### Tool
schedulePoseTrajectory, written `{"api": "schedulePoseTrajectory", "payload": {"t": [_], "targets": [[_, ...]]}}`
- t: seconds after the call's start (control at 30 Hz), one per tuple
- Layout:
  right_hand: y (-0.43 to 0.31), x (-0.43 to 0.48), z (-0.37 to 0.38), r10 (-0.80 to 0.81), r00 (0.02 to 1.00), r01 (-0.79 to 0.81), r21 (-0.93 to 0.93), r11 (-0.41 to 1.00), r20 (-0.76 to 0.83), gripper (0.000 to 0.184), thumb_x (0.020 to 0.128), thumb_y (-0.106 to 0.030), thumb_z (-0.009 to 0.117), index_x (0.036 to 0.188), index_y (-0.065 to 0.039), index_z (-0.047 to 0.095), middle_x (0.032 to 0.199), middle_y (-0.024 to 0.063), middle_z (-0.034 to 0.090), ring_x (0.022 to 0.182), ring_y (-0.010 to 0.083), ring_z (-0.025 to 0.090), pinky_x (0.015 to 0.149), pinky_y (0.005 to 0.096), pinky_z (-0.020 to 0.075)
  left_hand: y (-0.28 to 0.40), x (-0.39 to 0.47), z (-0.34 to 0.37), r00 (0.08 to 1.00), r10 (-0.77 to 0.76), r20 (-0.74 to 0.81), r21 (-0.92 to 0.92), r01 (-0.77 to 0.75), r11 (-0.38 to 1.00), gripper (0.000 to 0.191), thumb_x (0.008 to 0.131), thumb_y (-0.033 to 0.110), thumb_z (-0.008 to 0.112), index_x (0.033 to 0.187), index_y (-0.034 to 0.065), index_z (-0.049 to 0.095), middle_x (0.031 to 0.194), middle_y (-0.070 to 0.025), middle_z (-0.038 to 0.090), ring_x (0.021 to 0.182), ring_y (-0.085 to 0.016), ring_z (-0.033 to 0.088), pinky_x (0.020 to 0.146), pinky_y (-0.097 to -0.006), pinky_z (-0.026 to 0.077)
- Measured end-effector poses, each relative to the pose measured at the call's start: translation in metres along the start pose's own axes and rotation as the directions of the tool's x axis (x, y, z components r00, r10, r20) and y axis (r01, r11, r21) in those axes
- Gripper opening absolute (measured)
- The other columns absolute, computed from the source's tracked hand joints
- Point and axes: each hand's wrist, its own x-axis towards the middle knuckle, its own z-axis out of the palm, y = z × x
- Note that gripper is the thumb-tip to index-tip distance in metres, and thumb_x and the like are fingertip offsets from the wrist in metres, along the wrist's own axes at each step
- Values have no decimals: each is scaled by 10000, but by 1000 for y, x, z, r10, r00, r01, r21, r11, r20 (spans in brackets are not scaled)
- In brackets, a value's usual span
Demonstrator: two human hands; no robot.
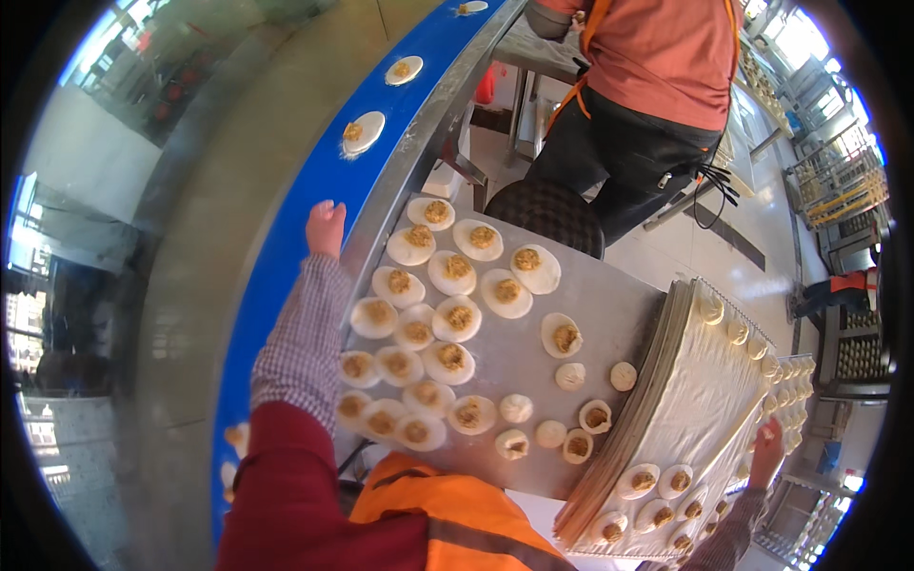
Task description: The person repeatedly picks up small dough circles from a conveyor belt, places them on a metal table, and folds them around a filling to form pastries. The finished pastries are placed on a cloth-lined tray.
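Observation:
My left hand (326, 227) is over the near edge of the blue conveyor belt (300, 193), its fingers curled and nothing seen in them. My right hand (767, 448) reaches past the cloth-covered stack of boards (714, 400); its fingertips are small and blurred, so its grip is unclear. Between my arms stands a metal table (600, 285). Many round dough wrappers (457, 319) with brown filling (457, 268) lie on its left side, some overlapping. Toward the right sit closed buns (516, 408) and partly gathered ones (595, 417).
More filled wrappers (364, 134) rest on the belt. Filled wrappers (638, 481) and several buns (711, 310) lie on the cloth. Beyond the table, a co-worker (657, 78) stands beside a dark round stool (546, 214). Racks (850, 182) and another person (832, 292) are farther right.

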Motion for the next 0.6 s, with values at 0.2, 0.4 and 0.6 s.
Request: {"api": "schedulePoseTrajectory", "payload": {"t": [0.2, 0.4, 0.6], "targets": [[-114, -161, 6, 75, 995, -77, 33, 996, 66, 187, 873, -32, 606, 1055, 3, 632, 813, 50, 629, 571, 93, 573, 507, 236, 485, 18, 88, 22, 968, 247, 51, 413, -245, 877, 550, 799, 316, 706, 1206, -28, 570, 1157, -227, 619, 1058, -359, 609, 912, -424, 494], [-194, -206, 35, -81, 993, 85, -48, 995, 80, 129, 848, -16, 629, 968, 26, 652, 804, 73, 628, 602, 113, 587, 528, 237, 476, 2, 93, -15, 955, 208, 214, 452, -285, 845, 368, 795, 274, 680, 1010, -20, 629, 1011, -204, 659, 949, -357, 636, 824, -434, 515], [-265, -198, 74, 11, 983, -28, 85, 996, 184, 134, 865, -13, 619, 988, 32, 647, 797, 63, 629, 631, 114, 616, 550, 248, 519, -37, 94, -69, 794, -129, 595, 75, 105, 992, 557, 747, 347, 737, 1117, -55, 631, 1024, -189, 687, 937, -285, 666, 784, -387, 509]]}}
